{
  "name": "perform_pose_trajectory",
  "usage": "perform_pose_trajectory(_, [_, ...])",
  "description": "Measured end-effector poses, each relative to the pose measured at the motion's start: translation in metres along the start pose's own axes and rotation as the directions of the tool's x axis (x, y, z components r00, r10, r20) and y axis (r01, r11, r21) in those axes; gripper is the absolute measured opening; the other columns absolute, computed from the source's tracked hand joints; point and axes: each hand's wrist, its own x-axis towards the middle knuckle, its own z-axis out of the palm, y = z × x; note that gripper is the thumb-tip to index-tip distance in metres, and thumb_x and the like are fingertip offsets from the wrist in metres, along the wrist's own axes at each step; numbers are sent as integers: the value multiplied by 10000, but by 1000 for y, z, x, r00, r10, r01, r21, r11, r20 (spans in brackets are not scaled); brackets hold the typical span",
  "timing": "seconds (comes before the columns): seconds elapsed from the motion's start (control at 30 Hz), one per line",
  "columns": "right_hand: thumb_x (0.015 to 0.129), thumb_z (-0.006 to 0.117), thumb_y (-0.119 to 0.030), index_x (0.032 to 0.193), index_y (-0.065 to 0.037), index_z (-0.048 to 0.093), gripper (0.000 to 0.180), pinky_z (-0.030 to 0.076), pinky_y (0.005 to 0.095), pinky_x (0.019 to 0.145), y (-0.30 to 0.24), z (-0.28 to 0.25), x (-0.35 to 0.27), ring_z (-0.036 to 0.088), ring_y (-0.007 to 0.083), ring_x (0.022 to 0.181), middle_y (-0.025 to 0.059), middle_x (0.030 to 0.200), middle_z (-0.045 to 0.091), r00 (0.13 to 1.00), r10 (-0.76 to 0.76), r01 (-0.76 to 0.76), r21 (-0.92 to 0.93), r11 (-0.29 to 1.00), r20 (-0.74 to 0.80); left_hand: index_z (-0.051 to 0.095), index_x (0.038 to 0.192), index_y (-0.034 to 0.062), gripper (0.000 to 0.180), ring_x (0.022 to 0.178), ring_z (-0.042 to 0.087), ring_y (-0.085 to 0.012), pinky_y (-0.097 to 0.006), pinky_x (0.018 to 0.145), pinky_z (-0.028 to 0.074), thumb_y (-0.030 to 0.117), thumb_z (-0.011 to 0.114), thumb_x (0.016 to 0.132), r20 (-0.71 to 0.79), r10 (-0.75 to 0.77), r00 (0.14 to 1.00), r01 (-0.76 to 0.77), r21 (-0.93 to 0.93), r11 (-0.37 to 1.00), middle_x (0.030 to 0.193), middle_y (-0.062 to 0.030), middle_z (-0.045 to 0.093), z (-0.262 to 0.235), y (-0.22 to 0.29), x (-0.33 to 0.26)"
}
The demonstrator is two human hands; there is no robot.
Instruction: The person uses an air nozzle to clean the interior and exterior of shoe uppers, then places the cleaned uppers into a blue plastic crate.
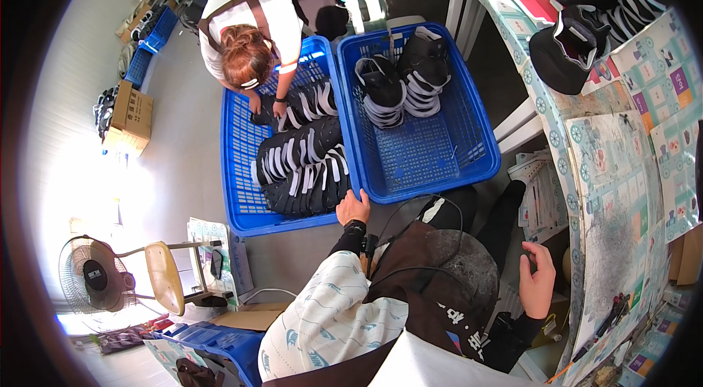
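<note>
At the head view's centre, the left hand (353, 209) is touching the near corner of the left blue crate (293, 225), finger pressure unclear; the right hand (537, 286) is hovering empty, fingers half-curled. Holding shoe uppers (300, 154), the stiff crate is probably weighing heavy, its rim offering the best hold.

Left fingers (354, 204) forward, right fingers (540, 255) half-curled

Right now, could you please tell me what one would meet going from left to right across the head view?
Standing fan → tan chair seat → left blue basket holding rows of black-and-white shoe pieces → right blue basket → the wearer's right hand.
</note>
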Motion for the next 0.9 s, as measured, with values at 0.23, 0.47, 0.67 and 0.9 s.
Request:
perform_pose_trajectory(0.23, [939,617,4,1183,19,653,247,511,393,967,-1,-1,-1,661,363,1076,182,1173,675,1000,-16,16,0,1000,-10,630,887,43,461,799,702,-443,-548,776,515,479,539,1005,-15,4,1000,-4,-2,1000,809,-251,720,2,-1,-1])
perform_pose_trajectory(0.47, [937,614,7,1180,25,651,246,512,382,962,2,2,-2,662,358,1066,188,1169,673,1000,-1,1,24,1000,-3,632,904,45,455,811,704,-436,-544,771,513,479,538,1004,-10,14,1000,-14,1,1000,818,-247,722,0,0,-3])
perform_pose_trajectory(0.67, [941,609,6,1184,25,652,247,517,380,956,3,3,-2,664,349,1065,186,1173,674,1000,-16,16,22,1000,-3,639,898,59,442,803,706,-403,-517,776,513,483,556,993,-23,5,1000,-5,26,1000,795,-215,715,8,-5,-4])
perform_pose_trajectory(0.9, [943,611,3,1188,21,654,249,522,381,958,1,4,-2,664,340,1059,183,1177,672,1000,-10,10,26,1000,7,638,900,59,448,804,705,-406,-517,774,513,488,552,994,-21,9,1000,-8,29,1000,796,-217,716,8,-5,-4])
